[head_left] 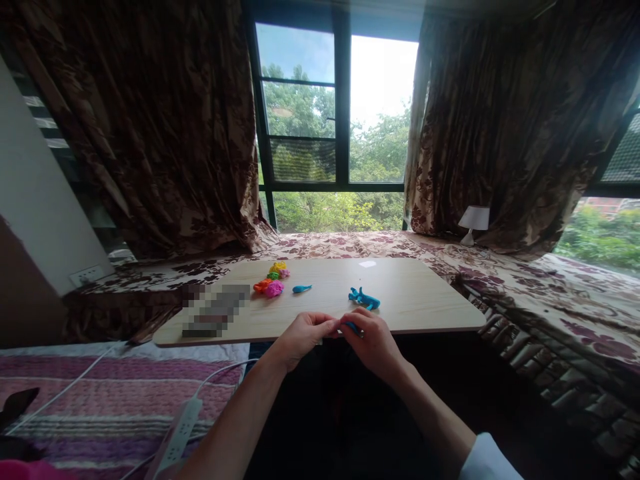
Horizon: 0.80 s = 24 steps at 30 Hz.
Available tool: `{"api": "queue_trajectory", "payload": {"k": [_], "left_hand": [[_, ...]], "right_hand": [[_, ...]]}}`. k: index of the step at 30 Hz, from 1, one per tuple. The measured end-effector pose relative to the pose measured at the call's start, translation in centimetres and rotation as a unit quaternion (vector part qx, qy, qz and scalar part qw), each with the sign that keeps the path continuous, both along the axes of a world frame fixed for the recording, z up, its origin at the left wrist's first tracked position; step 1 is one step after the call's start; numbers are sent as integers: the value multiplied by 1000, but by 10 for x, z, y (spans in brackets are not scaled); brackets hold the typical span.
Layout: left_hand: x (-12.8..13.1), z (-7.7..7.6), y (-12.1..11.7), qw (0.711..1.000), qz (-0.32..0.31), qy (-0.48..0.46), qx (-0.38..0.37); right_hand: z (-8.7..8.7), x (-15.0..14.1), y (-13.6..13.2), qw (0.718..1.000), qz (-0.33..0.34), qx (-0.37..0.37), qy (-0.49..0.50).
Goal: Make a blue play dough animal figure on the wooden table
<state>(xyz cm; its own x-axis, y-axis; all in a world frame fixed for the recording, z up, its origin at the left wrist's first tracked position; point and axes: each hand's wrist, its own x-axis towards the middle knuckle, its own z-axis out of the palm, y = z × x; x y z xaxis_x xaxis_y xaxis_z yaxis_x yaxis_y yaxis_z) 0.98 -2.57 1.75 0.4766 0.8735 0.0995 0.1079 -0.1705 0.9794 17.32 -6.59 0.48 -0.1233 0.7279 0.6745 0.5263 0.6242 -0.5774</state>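
My right hand (369, 339) is closed around a small piece of blue modelling clay (353, 327), just over the table's near edge. Meeting it fingertip to fingertip is my left hand (306, 335), with thumb and fingers pinched together; what lies between them is hidden. Beyond my right hand, a blue clay figure (367, 299) with limb-like parts lies on the table. A separate blue clay piece (301, 289), rounded at one end and tapering to a point, rests further left.
Orange clay (261, 286), pink clay (274, 288), green clay (273, 275) and yellow clay (278, 267) lie in lumps on the wooden table (420, 293). A blurred-out dark box (216, 311) sits at its left. A power strip (176, 433) lies on the striped bedding (100, 393); a lamp (474, 219) stands behind.
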Motion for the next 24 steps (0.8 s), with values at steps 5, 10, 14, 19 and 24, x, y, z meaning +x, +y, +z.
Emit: {"api": "queue_trajectory", "payload": {"k": [5,10,14,19,24], "left_hand": [[3,-3,-2,998,23,39,35],[-4,1,6,986,78,111,93],[-18,10,52,938,222,211,162],[-24,12,115,842,322,355,247],[-21,-8,132,781,296,465,295]], "right_hand": [[-9,-1,4,988,-27,-56,139],[-19,23,9,956,-78,-99,266],[-17,43,1,941,-71,-130,303],[-17,42,-8,925,-8,-205,321],[-20,45,-9,917,11,-197,346]]}}
